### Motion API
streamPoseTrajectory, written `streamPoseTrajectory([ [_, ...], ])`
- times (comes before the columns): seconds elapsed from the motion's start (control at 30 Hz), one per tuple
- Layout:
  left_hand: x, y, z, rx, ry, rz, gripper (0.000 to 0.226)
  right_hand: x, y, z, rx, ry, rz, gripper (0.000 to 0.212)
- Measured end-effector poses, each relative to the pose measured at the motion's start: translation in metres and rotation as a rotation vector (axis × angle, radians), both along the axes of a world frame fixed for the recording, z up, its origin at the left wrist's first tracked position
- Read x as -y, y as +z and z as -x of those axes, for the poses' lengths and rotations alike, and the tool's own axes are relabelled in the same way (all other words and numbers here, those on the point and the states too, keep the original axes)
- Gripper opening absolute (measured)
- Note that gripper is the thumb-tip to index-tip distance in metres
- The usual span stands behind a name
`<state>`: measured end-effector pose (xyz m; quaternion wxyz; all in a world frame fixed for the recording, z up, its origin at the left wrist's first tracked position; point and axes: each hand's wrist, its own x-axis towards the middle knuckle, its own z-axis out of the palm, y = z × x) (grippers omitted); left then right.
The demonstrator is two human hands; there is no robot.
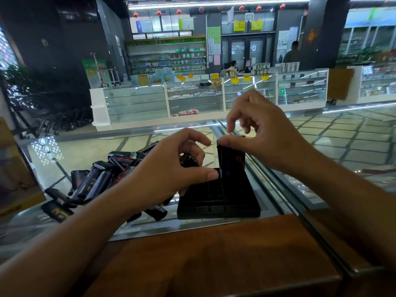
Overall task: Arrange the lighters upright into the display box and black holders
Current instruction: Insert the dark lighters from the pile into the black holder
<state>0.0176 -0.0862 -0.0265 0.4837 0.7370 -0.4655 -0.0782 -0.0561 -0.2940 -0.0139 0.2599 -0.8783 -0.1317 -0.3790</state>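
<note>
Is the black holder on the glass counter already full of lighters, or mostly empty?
Mostly empty. The black holder shows bare grid slots; only its far right corner has upright lighters, which the right hand pinches at the top.

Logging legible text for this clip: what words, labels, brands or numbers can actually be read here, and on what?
None can be read.
Loose lighters: gold and red markings, too blurred.
Upright lighters in the black holder: red print, illegible.
Yellow tags on the far glass counters: too small.
Green sign and door notices: too blurred.
</note>
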Motion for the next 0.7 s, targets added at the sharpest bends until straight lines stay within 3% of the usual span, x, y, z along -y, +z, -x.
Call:
streamPoseTrajectory([
  [0.13, 0.001, 0.003, 0.007, -0.041, -0.044, 0.042, 0.074, -0.018, -0.002, 0.001, -0.003, 0.113, 0.151, 0.024],
  [0.23, 0.001, 0.005, 0.012, -0.043, -0.061, 0.052, 0.079, -0.026, -0.006, -0.002, -0.002, 0.152, 0.267, 0.025],
  [0.37, 0.001, 0.006, 0.017, -0.062, -0.112, 0.08, 0.067, -0.026, -0.005, 0.0, 0.025, 0.18, 0.278, 0.014],
  [0.57, -0.001, 0.007, 0.017, -0.066, -0.099, 0.104, 0.056, -0.028, -0.003, 0.004, 0.032, 0.213, 0.239, 0.016],
  [0.7, -0.002, 0.006, 0.013, -0.127, -0.104, 0.098, 0.039, -0.024, 0.002, 0.008, -0.021, 0.275, 0.01, 0.015],
])
